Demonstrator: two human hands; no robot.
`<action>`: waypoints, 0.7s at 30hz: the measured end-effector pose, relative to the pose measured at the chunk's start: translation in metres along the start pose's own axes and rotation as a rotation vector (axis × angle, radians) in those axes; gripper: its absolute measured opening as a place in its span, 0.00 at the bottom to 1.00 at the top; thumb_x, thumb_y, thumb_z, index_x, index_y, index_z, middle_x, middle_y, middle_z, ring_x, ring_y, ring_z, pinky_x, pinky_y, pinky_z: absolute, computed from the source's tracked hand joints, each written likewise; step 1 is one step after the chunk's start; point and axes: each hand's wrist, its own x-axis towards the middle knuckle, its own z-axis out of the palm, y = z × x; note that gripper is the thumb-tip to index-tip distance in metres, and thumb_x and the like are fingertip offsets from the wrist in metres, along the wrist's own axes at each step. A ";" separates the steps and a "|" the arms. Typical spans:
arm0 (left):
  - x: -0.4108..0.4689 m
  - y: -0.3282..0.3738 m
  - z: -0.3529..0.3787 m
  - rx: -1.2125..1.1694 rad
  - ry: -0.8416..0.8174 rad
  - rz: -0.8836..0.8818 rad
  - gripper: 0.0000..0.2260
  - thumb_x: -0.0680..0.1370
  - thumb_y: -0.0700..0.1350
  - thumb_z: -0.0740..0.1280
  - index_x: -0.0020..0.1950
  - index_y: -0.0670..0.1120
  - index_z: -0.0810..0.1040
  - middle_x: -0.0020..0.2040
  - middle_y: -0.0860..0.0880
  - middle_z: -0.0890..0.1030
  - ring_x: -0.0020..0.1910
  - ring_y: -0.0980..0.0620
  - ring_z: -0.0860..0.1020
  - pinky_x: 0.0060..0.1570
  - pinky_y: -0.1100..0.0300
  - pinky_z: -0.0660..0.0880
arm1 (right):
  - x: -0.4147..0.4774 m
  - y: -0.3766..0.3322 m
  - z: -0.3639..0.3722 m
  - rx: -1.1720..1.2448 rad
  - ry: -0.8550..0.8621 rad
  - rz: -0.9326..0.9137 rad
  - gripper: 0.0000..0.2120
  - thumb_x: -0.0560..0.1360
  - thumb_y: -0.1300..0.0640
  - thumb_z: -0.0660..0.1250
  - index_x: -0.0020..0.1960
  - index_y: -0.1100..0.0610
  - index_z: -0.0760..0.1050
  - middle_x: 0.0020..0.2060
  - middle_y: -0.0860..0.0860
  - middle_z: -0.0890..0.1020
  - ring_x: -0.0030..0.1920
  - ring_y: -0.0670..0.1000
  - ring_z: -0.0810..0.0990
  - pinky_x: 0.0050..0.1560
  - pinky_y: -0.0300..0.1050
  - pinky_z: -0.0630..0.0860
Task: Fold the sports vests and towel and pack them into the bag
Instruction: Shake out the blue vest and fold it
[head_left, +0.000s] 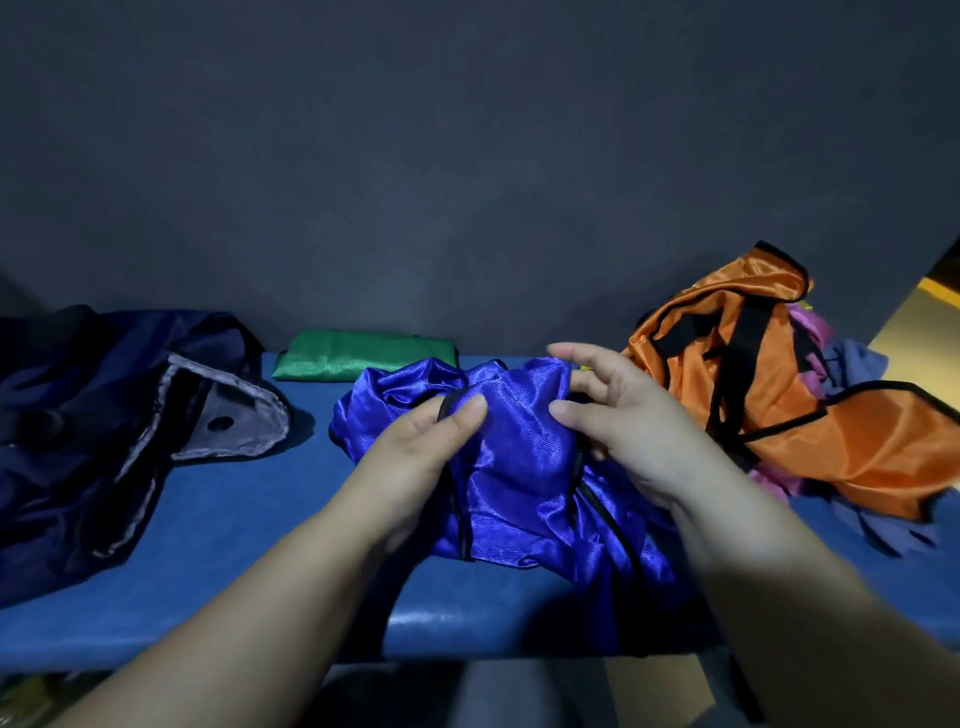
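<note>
A shiny blue sports vest with black trim lies crumpled in the middle of the blue surface. My left hand pinches its black-edged fabric near the top. My right hand grips the vest's right side with curled fingers. A folded green vest lies flat at the back. An orange vest with black trim is heaped at the right. The dark navy bag sits at the left, its grey-lined mouth open toward the middle.
Pink cloth and pale blue-grey cloth show behind and under the orange vest. A dark wall rises right behind the surface. The front edge of the surface is close to me.
</note>
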 end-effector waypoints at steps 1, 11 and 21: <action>0.002 0.001 0.000 -0.008 0.020 0.017 0.18 0.77 0.48 0.69 0.59 0.36 0.78 0.58 0.33 0.80 0.60 0.34 0.78 0.65 0.37 0.70 | 0.000 0.000 -0.001 -0.003 -0.003 0.002 0.22 0.76 0.71 0.64 0.62 0.49 0.72 0.47 0.47 0.83 0.32 0.41 0.80 0.25 0.32 0.69; 0.013 0.017 -0.008 -0.104 -0.020 0.027 0.13 0.76 0.33 0.57 0.53 0.42 0.79 0.46 0.42 0.84 0.42 0.48 0.82 0.42 0.59 0.80 | -0.007 -0.003 -0.003 -0.211 -0.019 -0.088 0.22 0.74 0.67 0.70 0.57 0.42 0.75 0.49 0.56 0.83 0.29 0.45 0.76 0.29 0.36 0.72; 0.007 0.018 0.007 -0.073 0.102 0.059 0.02 0.75 0.39 0.68 0.44 0.44 0.76 0.38 0.45 0.83 0.36 0.49 0.82 0.40 0.57 0.80 | -0.012 0.003 -0.004 -0.262 -0.164 -0.190 0.28 0.67 0.56 0.73 0.61 0.34 0.70 0.41 0.53 0.76 0.39 0.51 0.75 0.45 0.49 0.74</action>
